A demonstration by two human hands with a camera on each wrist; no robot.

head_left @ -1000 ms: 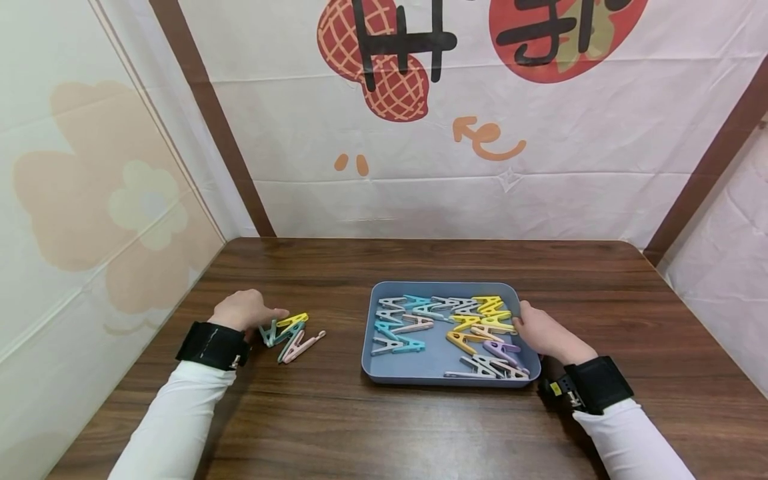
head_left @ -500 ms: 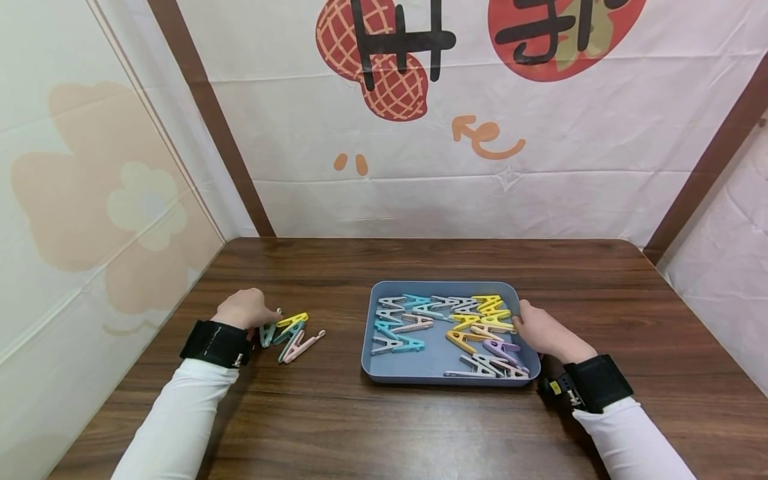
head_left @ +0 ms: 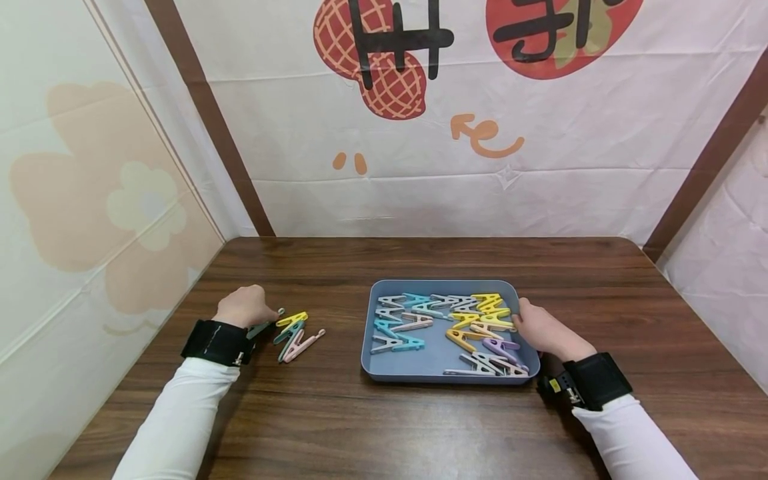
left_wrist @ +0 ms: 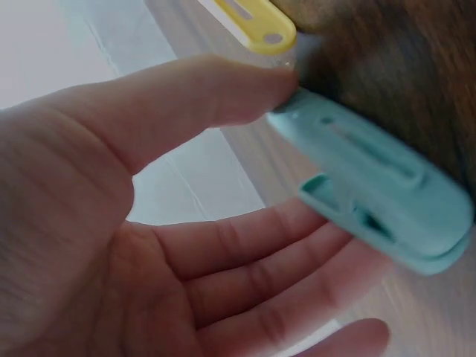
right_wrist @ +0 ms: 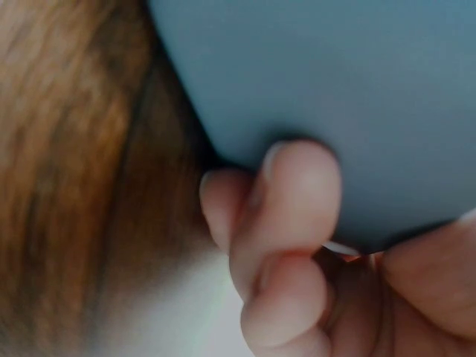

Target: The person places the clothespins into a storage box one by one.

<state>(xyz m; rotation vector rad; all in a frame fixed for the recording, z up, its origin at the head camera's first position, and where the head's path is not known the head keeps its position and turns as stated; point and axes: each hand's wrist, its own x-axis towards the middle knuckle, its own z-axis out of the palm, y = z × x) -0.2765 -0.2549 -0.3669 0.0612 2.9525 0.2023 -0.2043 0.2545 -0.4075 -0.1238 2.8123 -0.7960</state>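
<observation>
My left hand point(head_left: 243, 307) is low at the table's left side. In the left wrist view it pinches a teal clothespin point(left_wrist: 372, 175) between the thumb and the fingers. Just right of this hand lie a yellow clothespin point(head_left: 292, 319), another teal one and a pink clothespin point(head_left: 307, 345), grouped close together. My right hand point(head_left: 549, 331) grips the right side of a blue-grey tray point(head_left: 408, 368), its fingertips pressed against the wall in the right wrist view. Inside the tray lie several clothespins in white, blue, yellow, orange, purple and pink.
The brown wooden table point(head_left: 300, 427) reaches back to a white printed curtain point(head_left: 288, 133). Another curtain point(head_left: 90, 233), with a pale flower, runs along the left. Both wrists wear black bands.
The clothespin at my left fingers stood with its legs spread apart; now it is turned and drawn in under the hand. The right hand and the tray stay in place.
</observation>
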